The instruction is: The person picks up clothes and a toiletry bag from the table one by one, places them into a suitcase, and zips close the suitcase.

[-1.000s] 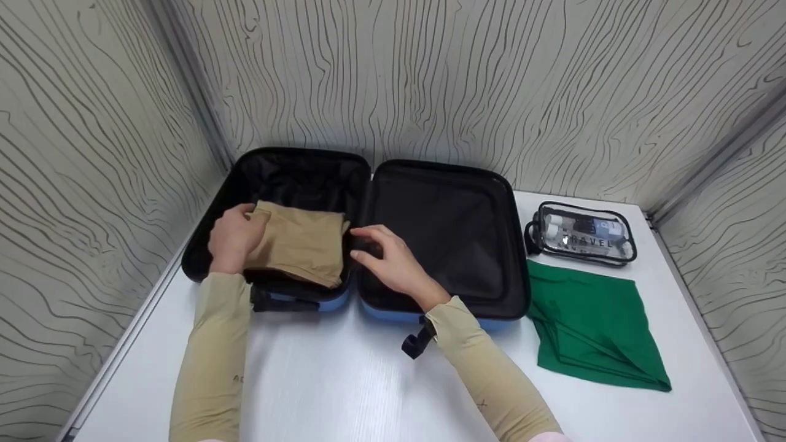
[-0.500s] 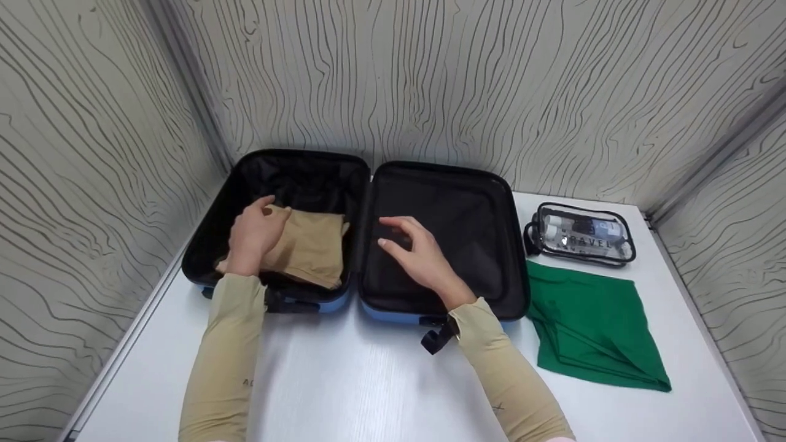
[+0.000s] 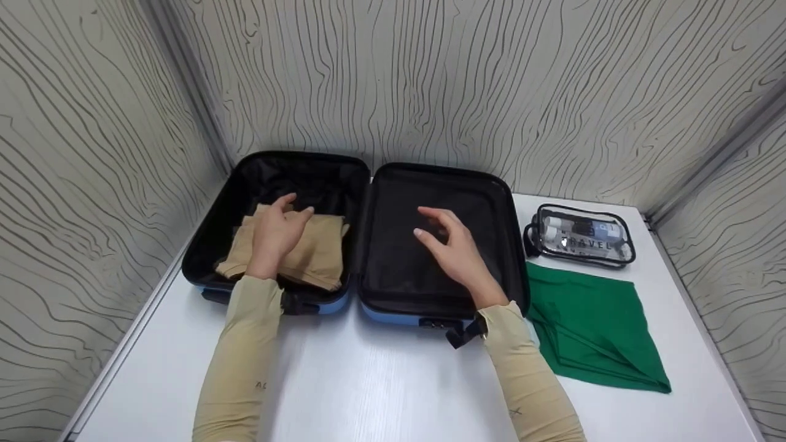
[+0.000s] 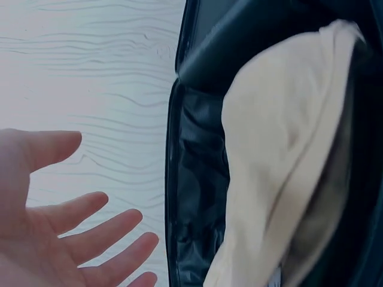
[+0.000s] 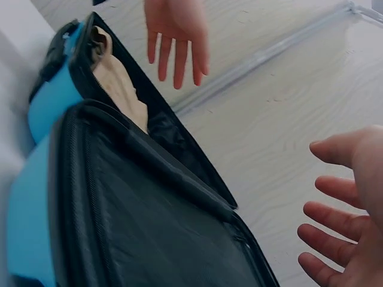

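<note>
Folded tan cloth [image 3: 316, 245] lies in the left half of an open blue suitcase [image 3: 393, 318] with a black lining. Over that cloth is my left hand [image 3: 277, 236], fingers spread and relaxed; in the left wrist view the hand [image 4: 78, 239] stands apart from the cloth [image 4: 281, 125] with nothing in it. My right hand [image 3: 454, 248] hovers above the suitcase's right half, thumb and fingers apart and holding nothing. The right wrist view shows these loosely extended right fingers [image 5: 332, 224] beside the black lining.
Right of the suitcase, a clear black-edged travel pouch [image 3: 583, 236] with small bottles lies on the white table [image 3: 362, 380]. Folded green cloth [image 3: 599, 328] is in front of it, against the suitcase's right side. Patterned walls [image 3: 430, 80] enclose the table's back and sides.
My left hand has let go of the tan cloth's left side and moved right above it, uncovering that side. My right hand has moved right, away from the cloth, over the other half.
</note>
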Available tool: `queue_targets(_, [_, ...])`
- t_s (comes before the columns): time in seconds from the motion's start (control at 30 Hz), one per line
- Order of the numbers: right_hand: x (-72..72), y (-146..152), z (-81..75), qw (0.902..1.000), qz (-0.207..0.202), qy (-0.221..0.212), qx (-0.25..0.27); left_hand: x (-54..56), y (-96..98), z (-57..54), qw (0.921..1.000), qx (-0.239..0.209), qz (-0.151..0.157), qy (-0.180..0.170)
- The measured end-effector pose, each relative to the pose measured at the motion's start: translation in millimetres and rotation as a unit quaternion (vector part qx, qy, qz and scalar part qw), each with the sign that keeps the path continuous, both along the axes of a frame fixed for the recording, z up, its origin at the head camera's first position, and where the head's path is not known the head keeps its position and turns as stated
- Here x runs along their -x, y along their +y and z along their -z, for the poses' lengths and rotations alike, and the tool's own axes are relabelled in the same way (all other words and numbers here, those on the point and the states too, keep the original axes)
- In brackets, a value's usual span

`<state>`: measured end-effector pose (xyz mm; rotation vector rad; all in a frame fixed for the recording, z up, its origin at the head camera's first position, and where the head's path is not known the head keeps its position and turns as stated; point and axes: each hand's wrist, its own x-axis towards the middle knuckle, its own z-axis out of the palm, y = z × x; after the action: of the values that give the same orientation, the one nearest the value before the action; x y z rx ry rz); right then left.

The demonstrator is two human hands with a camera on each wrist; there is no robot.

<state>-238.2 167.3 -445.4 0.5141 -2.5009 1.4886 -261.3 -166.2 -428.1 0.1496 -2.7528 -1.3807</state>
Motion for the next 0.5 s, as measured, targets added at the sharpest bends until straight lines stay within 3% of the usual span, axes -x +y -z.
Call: queue_targets(0.5, [-5.5,48,-2.4,0.9986,0.043,-0.016,-0.025,-6.3,38.2,-10.7,0.9987,0.006,0.042,0.028])
